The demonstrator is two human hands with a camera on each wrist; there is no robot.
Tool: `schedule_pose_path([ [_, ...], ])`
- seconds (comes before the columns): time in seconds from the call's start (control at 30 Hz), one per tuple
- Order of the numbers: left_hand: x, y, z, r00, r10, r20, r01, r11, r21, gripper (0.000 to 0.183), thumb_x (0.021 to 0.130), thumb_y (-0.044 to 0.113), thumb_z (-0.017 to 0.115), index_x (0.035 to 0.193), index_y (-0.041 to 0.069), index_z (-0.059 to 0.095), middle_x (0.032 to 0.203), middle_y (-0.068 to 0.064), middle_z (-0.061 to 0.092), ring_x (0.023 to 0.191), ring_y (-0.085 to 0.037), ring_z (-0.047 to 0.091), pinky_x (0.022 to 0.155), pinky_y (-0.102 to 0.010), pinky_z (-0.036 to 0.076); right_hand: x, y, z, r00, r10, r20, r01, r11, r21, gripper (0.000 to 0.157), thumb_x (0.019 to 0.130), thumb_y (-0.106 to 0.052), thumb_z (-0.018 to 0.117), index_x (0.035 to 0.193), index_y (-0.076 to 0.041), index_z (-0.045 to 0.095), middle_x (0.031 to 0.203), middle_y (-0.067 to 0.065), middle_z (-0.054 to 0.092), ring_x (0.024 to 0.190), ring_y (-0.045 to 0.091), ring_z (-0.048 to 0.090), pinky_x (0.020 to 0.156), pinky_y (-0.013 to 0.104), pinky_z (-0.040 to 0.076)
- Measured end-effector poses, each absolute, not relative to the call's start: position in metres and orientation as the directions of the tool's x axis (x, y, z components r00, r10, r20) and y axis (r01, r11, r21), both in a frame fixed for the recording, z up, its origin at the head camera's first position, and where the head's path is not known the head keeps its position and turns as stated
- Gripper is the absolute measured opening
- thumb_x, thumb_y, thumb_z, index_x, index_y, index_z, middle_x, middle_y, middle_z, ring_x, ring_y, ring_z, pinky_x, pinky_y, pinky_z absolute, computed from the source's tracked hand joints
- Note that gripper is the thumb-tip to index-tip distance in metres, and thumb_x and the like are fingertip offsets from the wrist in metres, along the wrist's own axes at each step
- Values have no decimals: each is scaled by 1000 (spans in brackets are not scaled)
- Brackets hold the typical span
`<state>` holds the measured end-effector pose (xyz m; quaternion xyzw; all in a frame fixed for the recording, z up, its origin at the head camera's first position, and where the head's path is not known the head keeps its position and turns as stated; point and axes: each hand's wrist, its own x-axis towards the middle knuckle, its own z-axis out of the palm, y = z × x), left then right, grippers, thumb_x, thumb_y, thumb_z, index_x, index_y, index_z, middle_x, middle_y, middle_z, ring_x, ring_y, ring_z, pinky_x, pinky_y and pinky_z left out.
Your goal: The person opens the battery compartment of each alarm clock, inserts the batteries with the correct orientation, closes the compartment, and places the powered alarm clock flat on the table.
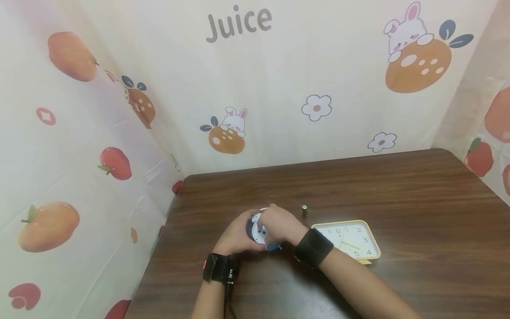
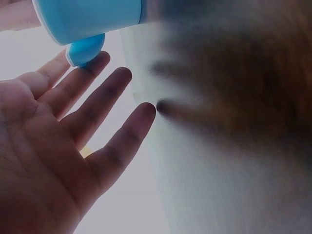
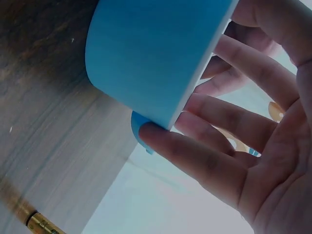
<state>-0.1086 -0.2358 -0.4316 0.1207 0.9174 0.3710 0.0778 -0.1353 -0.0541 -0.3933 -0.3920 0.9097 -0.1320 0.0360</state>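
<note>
Your left grip [image 1: 235, 235] wraps the left side of a small light-blue, round-bodied, smooth-walled item [image 3: 146, 53], while your right grip [image 1: 280, 223] grasps the same item from the right, so it sits between the two and seems raised off the brown wood-grain surface [image 1: 430, 212]. Its pale face with dark dots [image 1: 259, 235] shows in the gap between your grips, and a small blue rounded stub [image 2: 87, 49] juts from its rim beside your fingertips. The likeliest trouble is a slip: the wall looks smooth and your fingers reach it nearly straight, so if one side eases before the other has it firmly, the item could roll or drop. One right fingertip lies at that stub, and too hard a push there might twist the item or strain the stub. Just beyond and right of your right grip, a slim gold battery with a pale green top [image 1: 304, 211] stands on end; that narrow base would tip easily if your knuckles swung outward. Right of the same grip is a yellow-framed rectangular clock with a white dial [image 1: 360, 241], partly hidden by the black right wristband [image 1: 314, 248]; a careless turn of that wrist could nudge it. The dark cable [image 1: 228, 294] by your left wrist could catch if you pulled away sharply.
</note>
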Motion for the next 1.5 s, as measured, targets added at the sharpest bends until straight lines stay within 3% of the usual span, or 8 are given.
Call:
schedule_pose_path([
  [0.37, -111, -237, -433, -957, 287, -37, 175, 677, 715, 96, 53, 47, 90, 136, 39, 43, 127, 16, 55, 110, -10, 54, 98, -41, 45, -136, -56, -393, -666, -744, 45, -734, 643, -218, 20, 66, -29, 86, 79, -17, 77, 74, -7, 68, 71, 13, 52, 78, 31, 46],
  [0.57, -112, -237, -436, -962, 271, -38, 164, 681, 714, 97, 51, 49, 91, 135, 40, 44, 127, 16, 55, 111, -10, 53, 98, -41, 44, -140, -54, -391, -652, -757, 43, -741, 624, -248, 13, 67, -20, 82, 78, -17, 76, 71, -8, 67, 68, 12, 53, 78, 32, 48],
  [0.83, -111, -237, -436, -961, 269, -58, 148, 684, 714, 98, 52, 47, 92, 137, 40, 43, 126, 14, 56, 109, -11, 55, 94, -39, 47, -137, -61, -387, -676, -737, 18, -721, 656, -221, 16, 67, -20, 83, 76, -14, 71, 68, -5, 64, 65, 13, 51, 85, 35, 45],
  [1.07, -110, -238, -433, -962, 267, -54, 152, 693, 705, 98, 52, 50, 91, 136, 40, 43, 126, 15, 56, 110, -10, 54, 95, -40, 47, -137, -63, -388, -674, -738, 25, -728, 658, -191, 25, 62, -28, 87, 76, -14, 71, 70, -5, 63, 68, 13, 51, 80, 33, 44],
  [1.5, -110, -238, -434, -963, 266, -48, 155, 690, 707, 97, 52, 51, 91, 135, 41, 44, 125, 16, 56, 109, -10, 54, 95, -40, 47, -135, -62, -388, -708, -706, -18, -684, 693, -227, 22, 64, -27, 86, 77, -15, 72, 74, -3, 63, 77, 17, 51, 72, 30, 47],
])
